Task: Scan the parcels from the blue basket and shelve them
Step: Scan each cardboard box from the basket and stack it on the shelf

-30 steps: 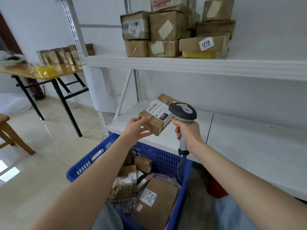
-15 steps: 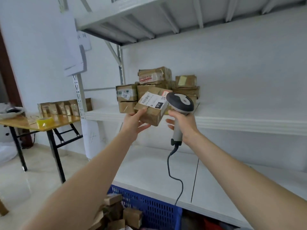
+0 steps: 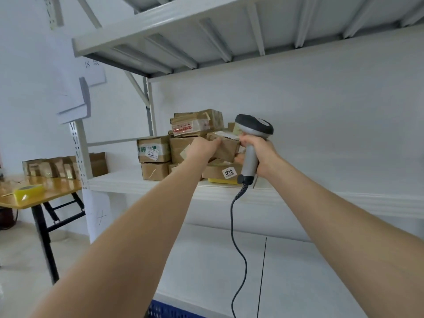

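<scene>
1. While the left hand (image 3: 203, 149) grips the parcel (image 3: 226, 146) by its left end, fingers curled over the top edge, the parcel sits high at the right end of the stack (image 3: 153, 150), over the box marked 1218 (image 3: 220, 172). Whether it already rests there or hangs just clear, I cannot tell.
2. The right hand (image 3: 261, 154) is wrapped round the grip of the scanner (image 3: 253, 127), with the head up. Its lower fingers lie close by the parcel's right end, but contact is unclear.
3. Both arms reach forward and up, nearly straight, and meet at the stack.
4. Shelving this parcel looks almost done, with settling it and letting go left. Whether it was scanned does not show.
5. The stack stands toward the left end of the shelf (image 3: 128, 182), near the front edge, so several parcels seem already shelved.
6. Only a blue strip of the basket (image 3: 169, 312) shows at the bottom. Its contents are hidden, so how many parcels remain cannot be judged.
7. The cable (image 3: 234, 226) hangs from the scanner past the lower shelf. At far left, a table (image 3: 52, 193) carries yellow tape (image 3: 27, 191) and brown packets.
</scene>
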